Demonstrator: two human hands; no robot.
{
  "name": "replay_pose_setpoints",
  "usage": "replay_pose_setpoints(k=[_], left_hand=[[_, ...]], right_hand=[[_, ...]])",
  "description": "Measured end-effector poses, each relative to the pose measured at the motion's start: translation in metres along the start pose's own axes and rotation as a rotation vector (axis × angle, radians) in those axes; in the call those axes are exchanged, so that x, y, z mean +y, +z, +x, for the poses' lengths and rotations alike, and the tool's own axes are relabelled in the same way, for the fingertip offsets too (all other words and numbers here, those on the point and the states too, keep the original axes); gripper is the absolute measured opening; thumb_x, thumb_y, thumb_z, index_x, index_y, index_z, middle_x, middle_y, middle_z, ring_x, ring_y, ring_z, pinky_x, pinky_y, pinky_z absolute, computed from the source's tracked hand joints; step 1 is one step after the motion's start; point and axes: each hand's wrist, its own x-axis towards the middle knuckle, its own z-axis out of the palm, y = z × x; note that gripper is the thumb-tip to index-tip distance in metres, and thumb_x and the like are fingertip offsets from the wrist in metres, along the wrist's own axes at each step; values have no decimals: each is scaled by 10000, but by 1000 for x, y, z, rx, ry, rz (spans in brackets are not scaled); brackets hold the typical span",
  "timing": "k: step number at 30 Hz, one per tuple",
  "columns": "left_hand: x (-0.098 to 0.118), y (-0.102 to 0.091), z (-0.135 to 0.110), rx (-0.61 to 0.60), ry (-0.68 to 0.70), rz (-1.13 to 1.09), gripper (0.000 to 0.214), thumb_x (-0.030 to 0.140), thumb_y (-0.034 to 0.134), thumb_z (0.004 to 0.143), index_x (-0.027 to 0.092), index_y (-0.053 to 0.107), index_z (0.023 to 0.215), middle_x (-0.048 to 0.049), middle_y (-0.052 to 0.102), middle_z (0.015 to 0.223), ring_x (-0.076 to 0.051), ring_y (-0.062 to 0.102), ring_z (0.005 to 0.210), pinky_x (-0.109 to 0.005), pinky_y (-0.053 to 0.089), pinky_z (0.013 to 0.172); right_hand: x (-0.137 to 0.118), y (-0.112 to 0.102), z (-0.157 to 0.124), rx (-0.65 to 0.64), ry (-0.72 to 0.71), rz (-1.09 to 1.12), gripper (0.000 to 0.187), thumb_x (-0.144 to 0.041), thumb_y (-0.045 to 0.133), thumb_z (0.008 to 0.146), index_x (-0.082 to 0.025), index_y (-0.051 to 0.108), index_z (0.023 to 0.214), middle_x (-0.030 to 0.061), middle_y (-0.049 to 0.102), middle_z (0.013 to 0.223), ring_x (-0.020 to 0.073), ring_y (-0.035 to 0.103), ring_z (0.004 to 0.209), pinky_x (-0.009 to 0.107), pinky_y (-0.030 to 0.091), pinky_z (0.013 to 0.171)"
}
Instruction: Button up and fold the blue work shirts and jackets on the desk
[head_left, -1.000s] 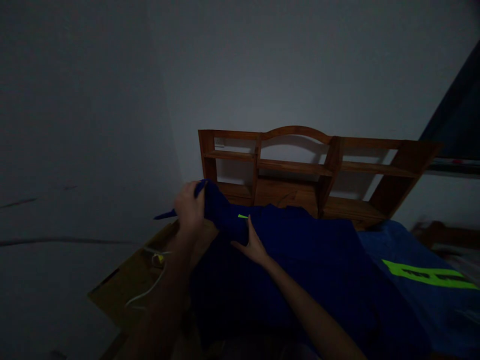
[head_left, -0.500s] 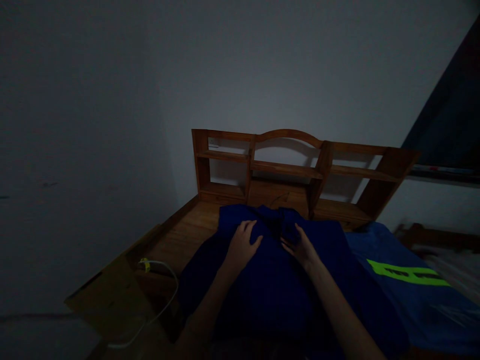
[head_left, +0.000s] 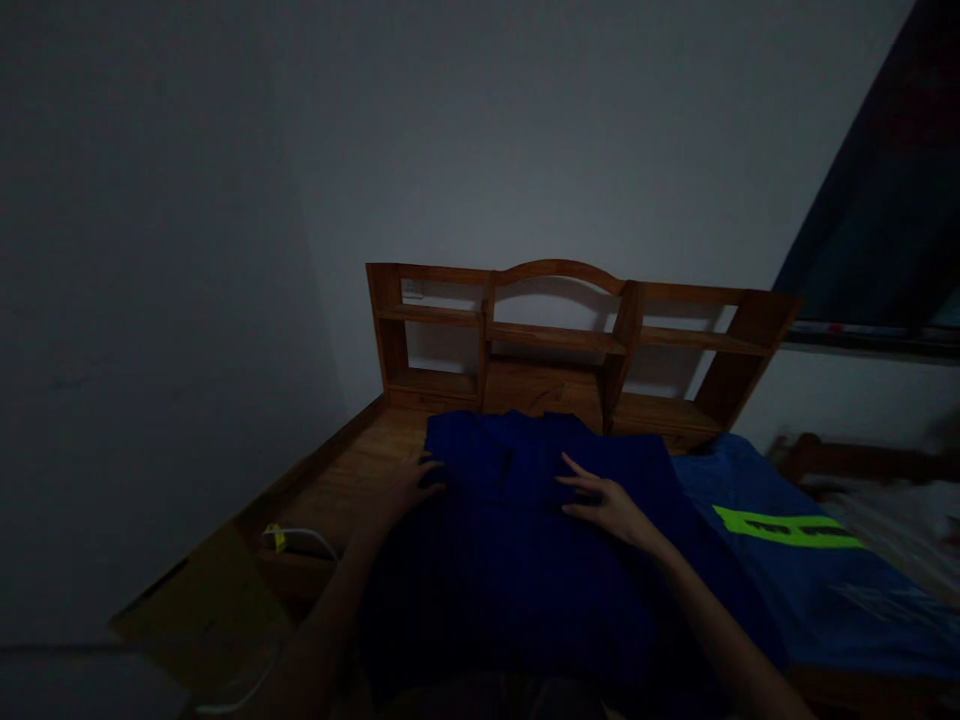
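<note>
A dark blue garment (head_left: 525, 540) lies spread on a wooden bed platform (head_left: 352, 480) in a dim room. My left hand (head_left: 409, 483) rests at the garment's left edge with its fingers curled onto the cloth. My right hand (head_left: 604, 500) lies flat on top of the garment, fingers stretched out toward the left. Both forearms reach in from the bottom of the view.
A wooden headboard with open shelves (head_left: 570, 345) stands against the wall behind. A lighter blue cloth with a bright green stripe (head_left: 787, 525) lies to the right. A white cable with a yellow tag (head_left: 289, 540) lies at the left near a cardboard piece (head_left: 202, 600).
A second ago my left hand held a raised part of the garment. It has been laid down, and my hands have moved apart across the cloth, the left one to its left edge.
</note>
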Motion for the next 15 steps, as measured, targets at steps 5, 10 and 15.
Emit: replay_pose_setpoints(k=[5,10,15], left_hand=[[-12,-9,-7,-11,-97,142,404,110,490,807,242,546,1185,-69,523,1161,-200,528,1046,-328,431,910],[1,-29,-9,-4,-106,383,351,255,448,876,260,500,1223,-85,477,1221,-207,562,953,-297,460,763],[-4,-40,-15,16,-245,507,320,334,359,913,217,542,1149,-112,475,1191,-197,581,821,-297,465,660]], right_hand=[[-3,-3,5,248,-64,161,514,-325,607,797,-243,512,1296,38,472,1351,222,494,1195,377,397,1029],[-21,-34,7,688,-123,-410,401,-153,504,745,-225,652,1111,42,622,1108,211,582,1019,352,427,955],[-19,-88,5,809,138,-427,258,-229,511,739,-151,693,905,76,681,864,223,630,795,307,480,756]])
